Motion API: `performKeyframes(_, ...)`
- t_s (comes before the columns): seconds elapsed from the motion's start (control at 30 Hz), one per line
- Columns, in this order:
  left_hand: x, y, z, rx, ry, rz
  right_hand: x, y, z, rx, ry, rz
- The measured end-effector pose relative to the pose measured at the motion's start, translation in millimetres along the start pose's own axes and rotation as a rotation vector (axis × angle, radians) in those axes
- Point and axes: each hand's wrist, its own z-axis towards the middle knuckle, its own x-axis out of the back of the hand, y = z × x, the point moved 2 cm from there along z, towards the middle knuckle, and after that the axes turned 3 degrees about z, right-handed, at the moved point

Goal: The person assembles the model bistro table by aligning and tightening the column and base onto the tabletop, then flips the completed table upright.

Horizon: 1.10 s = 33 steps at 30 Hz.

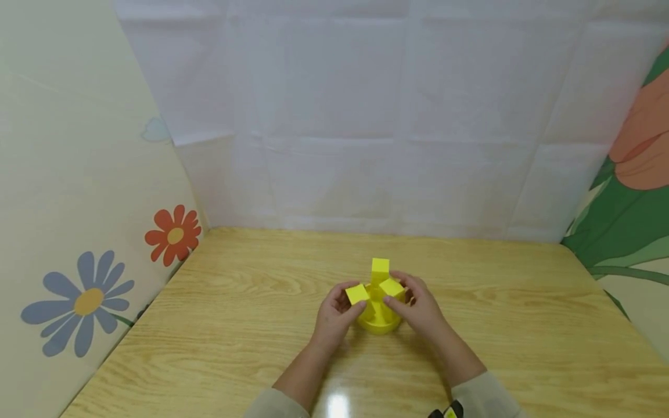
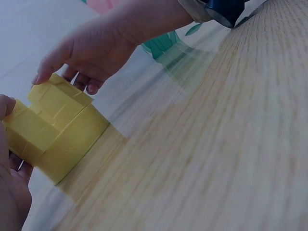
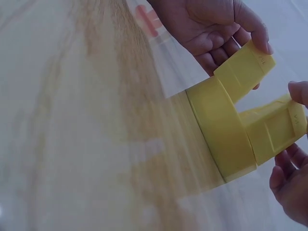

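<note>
A round, shallow yellow base (image 1: pixel 380 328) stands on the wooden table, with three yellow blocks rising from its rim. My left hand (image 1: pixel 330 318) pinches the left block (image 1: pixel 358 294) between thumb and fingers. The right block (image 1: pixel 392 288) is held the same way by my right hand (image 1: pixel 427 312). Behind them the back block (image 1: pixel 380 267) stands taller in view, untouched. From the right wrist, both held blocks show small raised marks near their tops, and the lower ends sit down in the base (image 3: pixel 219 127). Some fingers of each hand are hidden behind the blocks.
The wood-grain table (image 1: pixel 251 278) reaches back to a hanging white cloth (image 1: pixel 334 116). Walls with painted flowers (image 1: pixel 175 235) flank it on the left and right. A dark band (image 2: pixel 226 12) sits on the right wrist.
</note>
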Motion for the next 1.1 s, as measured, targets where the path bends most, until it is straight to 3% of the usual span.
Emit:
performKeyframes(0.17,-0.2,-0.7,-0.4,-0.003,-0.006,-0.001,-1,-1,1.4,-0.013,-0.003,-0.004)
performKeyframes(0.57,0.3,-1.9,0.0,0.002,0.001,0.022,6,7,-0.8,-0.021,0.082,0.073)
performKeyframes(0.9,0.6,-1.9,0.3,0.002,0.001,0.007,10,9,-6.9,-0.028,0.033,0.036)
performKeyframes(1.1,1.3,-1.3,-0.4,0.009,0.002,0.013,14,10,-11.0,-0.011,0.044,0.083)
